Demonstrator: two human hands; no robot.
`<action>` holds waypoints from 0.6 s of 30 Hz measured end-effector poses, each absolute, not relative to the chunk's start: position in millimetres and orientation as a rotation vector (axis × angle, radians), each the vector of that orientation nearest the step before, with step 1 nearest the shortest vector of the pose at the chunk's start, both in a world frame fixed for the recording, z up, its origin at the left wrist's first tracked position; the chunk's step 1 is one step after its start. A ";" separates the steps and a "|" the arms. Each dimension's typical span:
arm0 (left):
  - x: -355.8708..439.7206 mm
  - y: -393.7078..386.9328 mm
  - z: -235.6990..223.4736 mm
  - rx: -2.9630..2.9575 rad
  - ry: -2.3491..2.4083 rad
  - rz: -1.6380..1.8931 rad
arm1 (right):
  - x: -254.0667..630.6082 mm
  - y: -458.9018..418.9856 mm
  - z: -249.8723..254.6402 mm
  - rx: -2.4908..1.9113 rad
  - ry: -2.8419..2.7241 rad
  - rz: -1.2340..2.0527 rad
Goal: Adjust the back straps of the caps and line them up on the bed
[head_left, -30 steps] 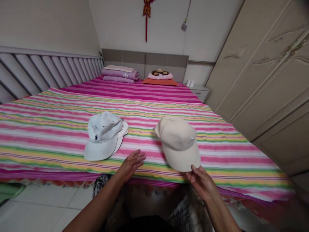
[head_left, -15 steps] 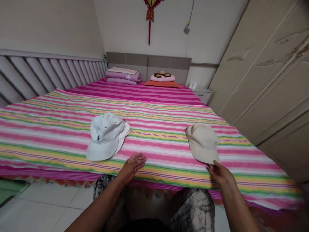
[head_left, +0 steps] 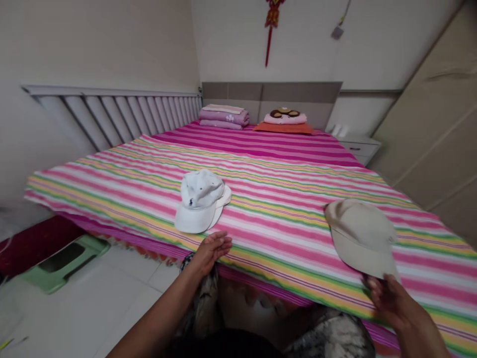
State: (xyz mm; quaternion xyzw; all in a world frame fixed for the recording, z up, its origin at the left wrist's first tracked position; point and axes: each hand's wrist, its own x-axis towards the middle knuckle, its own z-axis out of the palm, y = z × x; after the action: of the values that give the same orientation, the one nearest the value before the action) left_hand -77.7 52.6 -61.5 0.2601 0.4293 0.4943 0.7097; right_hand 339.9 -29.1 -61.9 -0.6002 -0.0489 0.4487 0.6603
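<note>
A beige baseball cap [head_left: 359, 233] is at the right, its brim toward me. My right hand [head_left: 391, 301] pinches the brim's front edge between thumb and fingers. At left centre lies a white baseball cap [head_left: 201, 199] with a small dark emblem, and another pale cap's brim [head_left: 224, 196] shows from beneath it. My left hand [head_left: 212, 251] hovers near the bed's front edge, just below the white cap and apart from it. Its fingers are stretched out and hold nothing. Both caps are over the striped bedspread [head_left: 272, 228].
Folded purple bedding [head_left: 223, 118] and an orange pillow [head_left: 283, 129] with a pink folded item [head_left: 285, 118] lie by the headboard [head_left: 298, 99]. A rail [head_left: 119, 114] runs along the left. A green stool [head_left: 61, 263] stands on the floor; a nightstand [head_left: 359, 146] is at back right.
My view has turned left, so everything appears further right and the green stool shows more fully. My right hand still grips the beige cap's brim; my left hand stays open beside the white cap.
</note>
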 end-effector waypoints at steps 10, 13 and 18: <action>-142.5 56.3 -62.3 0.116 1.170 1.545 | 257.7 -50.7 -71.5 -1.424 -0.146 1.352; -145.5 62.9 -60.2 0.096 1.165 1.574 | 232.1 -46.8 -73.7 -1.396 -0.253 1.413; -142.4 67.9 -47.0 0.104 1.078 1.641 | 204.6 -45.5 -78.2 -1.375 -0.365 1.487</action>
State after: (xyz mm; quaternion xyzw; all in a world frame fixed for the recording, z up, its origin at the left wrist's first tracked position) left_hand -142.4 67.9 -47.0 0.0439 0.4562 0.6945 0.5546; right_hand 204.6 -45.5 -78.2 -0.5723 -0.1519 0.6192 0.5157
